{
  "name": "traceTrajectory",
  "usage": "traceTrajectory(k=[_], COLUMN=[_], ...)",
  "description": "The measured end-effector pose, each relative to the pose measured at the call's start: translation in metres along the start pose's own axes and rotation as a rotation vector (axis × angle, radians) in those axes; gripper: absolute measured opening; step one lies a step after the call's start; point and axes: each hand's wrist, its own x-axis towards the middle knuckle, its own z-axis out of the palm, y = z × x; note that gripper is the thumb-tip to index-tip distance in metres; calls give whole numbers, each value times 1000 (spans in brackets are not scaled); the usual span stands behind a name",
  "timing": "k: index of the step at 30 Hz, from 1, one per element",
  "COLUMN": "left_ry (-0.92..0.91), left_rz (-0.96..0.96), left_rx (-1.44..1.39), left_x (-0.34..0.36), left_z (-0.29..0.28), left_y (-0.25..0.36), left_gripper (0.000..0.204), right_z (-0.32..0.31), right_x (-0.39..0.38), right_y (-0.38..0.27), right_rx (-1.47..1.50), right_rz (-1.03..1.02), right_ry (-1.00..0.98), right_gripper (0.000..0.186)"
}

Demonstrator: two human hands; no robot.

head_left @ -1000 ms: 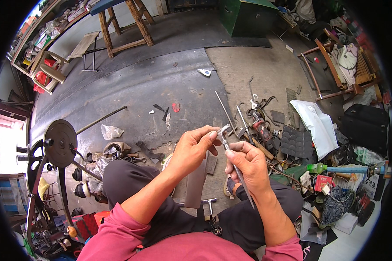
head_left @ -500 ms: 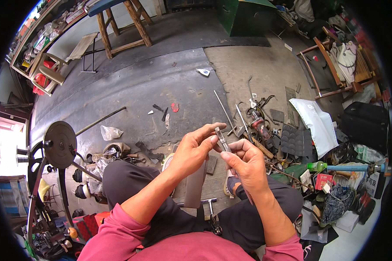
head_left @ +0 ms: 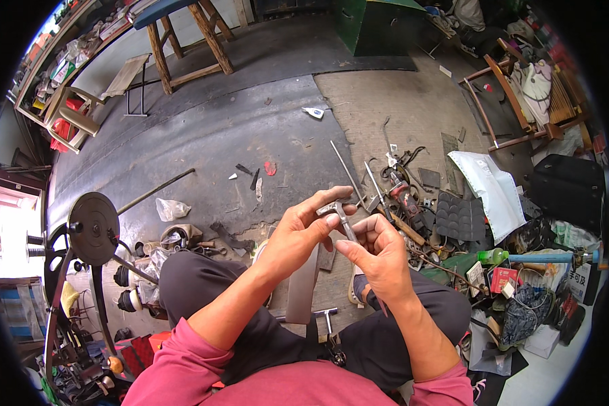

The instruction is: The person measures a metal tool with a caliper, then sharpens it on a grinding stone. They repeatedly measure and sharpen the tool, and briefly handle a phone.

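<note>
A small grey T-shaped metal piece (head_left: 346,227) is held between my two hands, above my lap. My left hand (head_left: 304,227) pinches its crosspiece between thumb and fingers, with the forefinger stretched along the top. Lower down, the thumb and fingers of my right hand (head_left: 377,254) close round the shaft, hiding its end. Below my left hand a flat grey strip (head_left: 302,291) extends down between my knees; its upper end is hidden, so I cannot tell what supports it.
To the left stands a dark wheeled device (head_left: 93,229) with a long rod. Tools and scraps (head_left: 402,193) clutter the floor ahead right, near a white bag (head_left: 487,193). A blue-handled tool (head_left: 541,258) lies at right. Farther off are a wooden-legged stool (head_left: 213,40) and a green box (head_left: 386,30).
The metal piece has turned, so its crosspiece now shows broadside near my left thumb. My right hand has shifted slightly left, with its fingers still round the shaft.
</note>
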Motion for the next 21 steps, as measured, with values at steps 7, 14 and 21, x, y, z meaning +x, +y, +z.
traceTrajectory(k=[7, 14, 21], left_ry=[19, 45, 9], left_rz=[-20, -18, -24], left_rx=[-52, -118, -154], left_x=[-1, -1, -2], left_z=[2, 2, 0], left_y=[3, 4, 4], left_gripper=[49, 48, 55], right_z=[0, 2, 3], right_x=[0, -1, 0], right_y=[3, 4, 5], right_rx=[-68, -237, -210], right_rz=[-35, -90, -137], right_ry=[0, 13, -1], right_gripper=[28, 30, 30])
